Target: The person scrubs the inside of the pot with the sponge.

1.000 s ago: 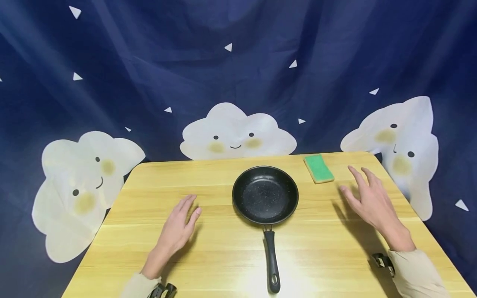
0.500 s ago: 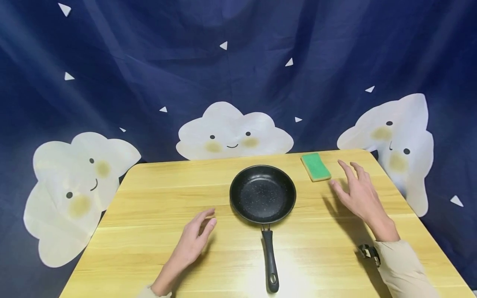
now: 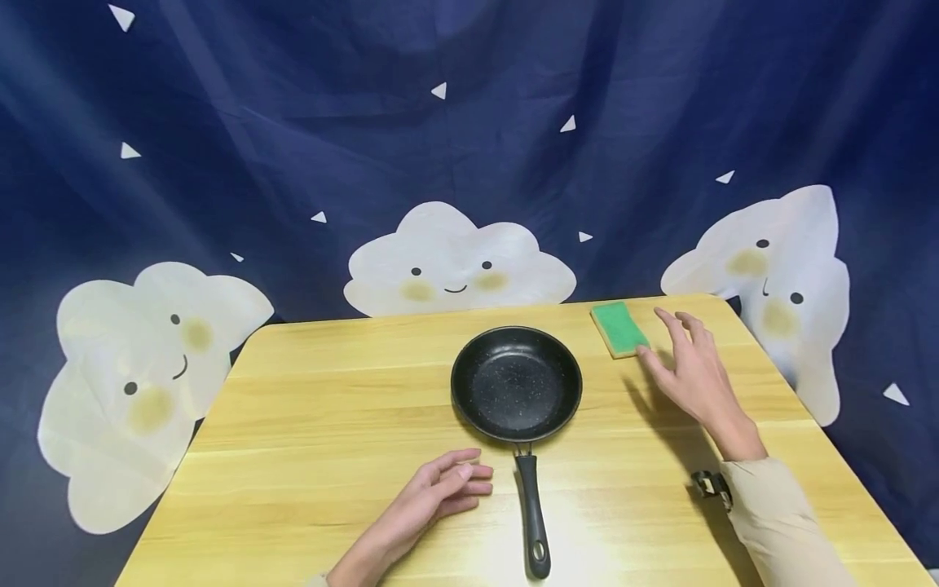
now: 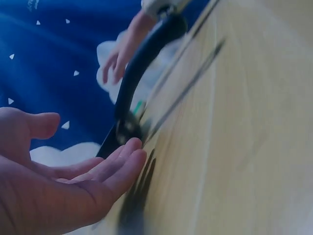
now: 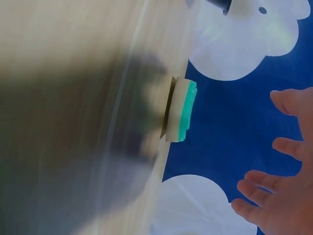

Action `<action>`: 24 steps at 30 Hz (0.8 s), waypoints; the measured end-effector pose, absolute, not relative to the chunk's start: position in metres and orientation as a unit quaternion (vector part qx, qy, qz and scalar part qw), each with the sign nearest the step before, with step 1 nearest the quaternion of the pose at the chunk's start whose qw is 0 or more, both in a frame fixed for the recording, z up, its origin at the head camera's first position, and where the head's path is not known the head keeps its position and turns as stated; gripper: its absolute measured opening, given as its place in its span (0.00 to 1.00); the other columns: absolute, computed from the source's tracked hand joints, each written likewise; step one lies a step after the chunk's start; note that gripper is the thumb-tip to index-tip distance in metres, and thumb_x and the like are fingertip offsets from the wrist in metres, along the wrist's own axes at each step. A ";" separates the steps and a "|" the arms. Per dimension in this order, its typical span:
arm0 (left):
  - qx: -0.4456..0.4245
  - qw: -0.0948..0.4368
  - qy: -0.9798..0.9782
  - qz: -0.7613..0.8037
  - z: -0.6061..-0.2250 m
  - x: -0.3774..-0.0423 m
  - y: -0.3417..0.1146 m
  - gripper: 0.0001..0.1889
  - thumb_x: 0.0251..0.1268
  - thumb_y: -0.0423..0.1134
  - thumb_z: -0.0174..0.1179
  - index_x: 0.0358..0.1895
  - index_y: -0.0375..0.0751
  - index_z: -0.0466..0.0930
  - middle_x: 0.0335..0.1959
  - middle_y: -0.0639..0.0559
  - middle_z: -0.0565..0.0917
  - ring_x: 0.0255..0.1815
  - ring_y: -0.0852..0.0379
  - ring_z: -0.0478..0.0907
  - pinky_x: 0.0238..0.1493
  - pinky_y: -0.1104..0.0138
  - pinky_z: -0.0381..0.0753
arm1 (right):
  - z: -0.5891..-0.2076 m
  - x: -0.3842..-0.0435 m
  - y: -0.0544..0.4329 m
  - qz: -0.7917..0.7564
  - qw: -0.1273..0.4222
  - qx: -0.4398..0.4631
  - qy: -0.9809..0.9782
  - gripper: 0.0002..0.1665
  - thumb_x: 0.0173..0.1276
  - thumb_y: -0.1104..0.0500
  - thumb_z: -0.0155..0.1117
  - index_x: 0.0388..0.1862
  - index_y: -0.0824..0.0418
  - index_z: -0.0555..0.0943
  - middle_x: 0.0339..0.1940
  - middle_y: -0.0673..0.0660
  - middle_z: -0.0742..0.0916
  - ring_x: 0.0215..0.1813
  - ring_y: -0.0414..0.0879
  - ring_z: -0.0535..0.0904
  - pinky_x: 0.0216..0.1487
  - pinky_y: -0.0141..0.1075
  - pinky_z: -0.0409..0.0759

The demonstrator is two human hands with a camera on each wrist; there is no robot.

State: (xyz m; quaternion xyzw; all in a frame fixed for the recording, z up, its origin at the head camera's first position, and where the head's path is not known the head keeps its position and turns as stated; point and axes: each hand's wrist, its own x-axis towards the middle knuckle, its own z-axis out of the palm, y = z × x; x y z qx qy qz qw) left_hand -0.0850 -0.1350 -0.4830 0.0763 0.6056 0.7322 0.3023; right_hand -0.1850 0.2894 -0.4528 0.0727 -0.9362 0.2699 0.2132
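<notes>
Black and speckled inside, a frying pan (image 3: pixel 517 395) is lying near the middle of a wood-grain surface (image 3: pixel 315 383), its handle (image 3: pixel 535 522) pointing toward the person. Just left of that handle, the left hand (image 3: pixel 433 493) is hovering with fingers extended, holding nothing. On the other side of the pan, the right hand (image 3: pixel 693 371) is hanging above the wood, thumb and fingers spread wide, also holding nothing. Its thumb is lining up with the near corner of a sponge (image 3: pixel 619 328) in the head view, while the right wrist view is showing a gap between them. Green side up, the sponge is lying flat near the far edge. Smiling white clouds (image 3: pixel 458 249) are decorating a navy backdrop (image 3: pixel 513 163) behind.
</notes>
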 end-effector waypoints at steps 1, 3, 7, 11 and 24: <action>0.070 0.314 0.588 0.742 -0.484 -0.084 -0.132 0.31 0.84 0.44 0.49 0.76 0.24 0.55 0.68 0.28 0.72 0.66 0.39 0.76 0.65 0.54 0.77 | -0.454 -0.186 0.289 0.271 0.216 0.073 -0.935 0.40 0.74 0.49 0.64 0.79 0.60 0.63 0.71 0.78 0.67 0.66 0.78 0.63 0.48 0.75 0.68; 0.055 0.330 0.557 0.760 -0.485 -0.081 -0.127 0.32 0.83 0.45 0.50 0.76 0.24 0.55 0.68 0.28 0.72 0.66 0.40 0.76 0.64 0.54 0.78 | -0.455 -0.190 0.289 0.273 0.224 0.076 -0.933 0.40 0.73 0.50 0.65 0.79 0.60 0.64 0.70 0.77 0.67 0.65 0.78 0.64 0.48 0.75 0.68; 0.035 0.340 0.518 0.784 -0.486 -0.080 -0.117 0.34 0.82 0.46 0.51 0.76 0.24 0.54 0.69 0.28 0.71 0.66 0.39 0.76 0.62 0.52 0.79 | -0.457 -0.195 0.287 0.276 0.233 0.080 -0.929 0.40 0.72 0.51 0.65 0.78 0.60 0.65 0.70 0.76 0.68 0.65 0.77 0.64 0.48 0.74 0.68; 0.026 0.350 0.488 0.799 -0.487 -0.078 -0.108 0.34 0.82 0.46 0.52 0.76 0.24 0.53 0.68 0.29 0.72 0.66 0.37 0.75 0.63 0.50 0.78 | -0.456 -0.200 0.284 0.278 0.234 0.079 -0.928 0.39 0.72 0.51 0.66 0.78 0.60 0.65 0.70 0.76 0.68 0.66 0.76 0.64 0.49 0.74 0.68; 0.028 0.406 0.423 0.810 -0.494 -0.071 -0.085 0.27 0.80 0.45 0.55 0.71 0.29 0.67 0.57 0.38 0.82 0.57 0.44 0.82 0.60 0.45 0.79 | -0.459 -0.217 0.278 0.287 0.240 0.077 -0.924 0.38 0.70 0.53 0.68 0.76 0.60 0.69 0.70 0.75 0.69 0.66 0.75 0.64 0.53 0.69 0.67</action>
